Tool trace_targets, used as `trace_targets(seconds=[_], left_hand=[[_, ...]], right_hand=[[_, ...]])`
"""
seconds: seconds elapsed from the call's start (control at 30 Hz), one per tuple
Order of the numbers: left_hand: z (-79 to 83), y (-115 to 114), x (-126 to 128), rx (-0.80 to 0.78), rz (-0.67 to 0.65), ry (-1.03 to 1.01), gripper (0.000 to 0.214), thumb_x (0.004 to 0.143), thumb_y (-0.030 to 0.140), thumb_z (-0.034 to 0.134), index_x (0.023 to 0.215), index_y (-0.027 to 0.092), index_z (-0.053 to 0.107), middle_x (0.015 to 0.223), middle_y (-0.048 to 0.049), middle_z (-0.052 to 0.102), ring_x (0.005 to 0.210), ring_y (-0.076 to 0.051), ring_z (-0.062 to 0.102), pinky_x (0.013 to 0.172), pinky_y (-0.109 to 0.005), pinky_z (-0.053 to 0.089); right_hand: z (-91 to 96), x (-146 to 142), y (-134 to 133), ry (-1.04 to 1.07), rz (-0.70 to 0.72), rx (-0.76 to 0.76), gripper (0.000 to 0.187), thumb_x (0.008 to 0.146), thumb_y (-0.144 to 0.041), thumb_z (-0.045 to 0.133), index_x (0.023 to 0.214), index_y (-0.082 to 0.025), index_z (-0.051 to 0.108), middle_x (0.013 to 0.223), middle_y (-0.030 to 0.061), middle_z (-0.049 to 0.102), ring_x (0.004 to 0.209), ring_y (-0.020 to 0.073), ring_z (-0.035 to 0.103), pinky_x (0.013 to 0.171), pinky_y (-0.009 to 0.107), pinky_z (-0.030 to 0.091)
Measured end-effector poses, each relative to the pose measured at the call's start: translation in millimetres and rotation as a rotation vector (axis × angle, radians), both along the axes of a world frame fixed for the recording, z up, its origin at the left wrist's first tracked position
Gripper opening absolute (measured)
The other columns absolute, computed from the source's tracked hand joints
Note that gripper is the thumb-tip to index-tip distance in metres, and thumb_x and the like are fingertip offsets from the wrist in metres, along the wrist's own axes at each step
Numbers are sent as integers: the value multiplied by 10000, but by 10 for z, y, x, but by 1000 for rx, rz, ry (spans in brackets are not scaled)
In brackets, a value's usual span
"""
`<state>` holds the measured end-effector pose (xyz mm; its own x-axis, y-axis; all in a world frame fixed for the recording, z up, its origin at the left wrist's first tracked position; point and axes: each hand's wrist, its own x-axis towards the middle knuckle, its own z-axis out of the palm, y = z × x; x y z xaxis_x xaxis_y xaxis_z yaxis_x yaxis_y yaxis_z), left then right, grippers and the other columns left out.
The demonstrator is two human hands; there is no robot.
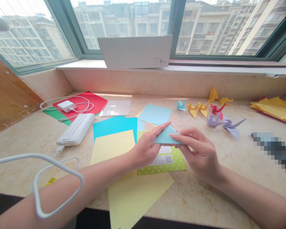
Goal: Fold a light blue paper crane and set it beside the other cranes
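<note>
Between my two hands is a light blue sheet of origami paper, folded into a triangle with its point facing away from me. My left hand grips its left corner, thumb beneath and fingers along the left edge. With fingertips on the right corner, my right hand pinches the paper. Both hands hover over a green polka-dot packet with a printed label. Behind them lies a flat light blue square sheet. Pale yellow sheets and bright blue sheets spread out beside and below my left arm.
Several folded paper cranes stand at the back right, near yellow paper. At left are a white power bank, a charger and red paper. A white cable loops over my left forearm. A box leans at the window.
</note>
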<state>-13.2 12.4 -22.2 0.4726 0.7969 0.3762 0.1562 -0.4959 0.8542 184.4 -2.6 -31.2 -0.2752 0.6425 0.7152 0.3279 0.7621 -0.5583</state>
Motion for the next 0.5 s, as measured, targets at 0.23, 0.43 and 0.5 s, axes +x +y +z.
trace_targets(seconds=[0.23, 0.43, 0.5], left_hand=[[36, 24, 15, -72, -55, -93, 531, 902, 131, 533, 1422, 100, 426, 920, -85, 739, 909, -203, 711, 863, -345, 561], [-16, 27, 29, -208, -12, -123, 602, 875, 110, 552, 1451, 143, 381, 1016, -93, 689, 817, -184, 716, 782, -335, 589], [2, 19, 37, -213, -51, -164, 608, 875, 152, 589, 1443, 160, 374, 1052, -97, 663, 842, -187, 705, 767, -328, 596]], right_hand=[[-41, 36, 105, -12, 4, -27, 435, 885, -26, 563, 1194, -309, 680, 976, 27, 597, 850, 153, 625, 712, 319, 553], [-23, 1, 107, -69, -18, -70, 369, 873, -53, 587, 1163, -254, 694, 953, 32, 662, 844, 155, 638, 750, 317, 539], [-22, -6, 100, -58, -37, -118, 318, 887, -93, 588, 1144, -244, 700, 957, 38, 675, 853, 165, 647, 760, 330, 537]])
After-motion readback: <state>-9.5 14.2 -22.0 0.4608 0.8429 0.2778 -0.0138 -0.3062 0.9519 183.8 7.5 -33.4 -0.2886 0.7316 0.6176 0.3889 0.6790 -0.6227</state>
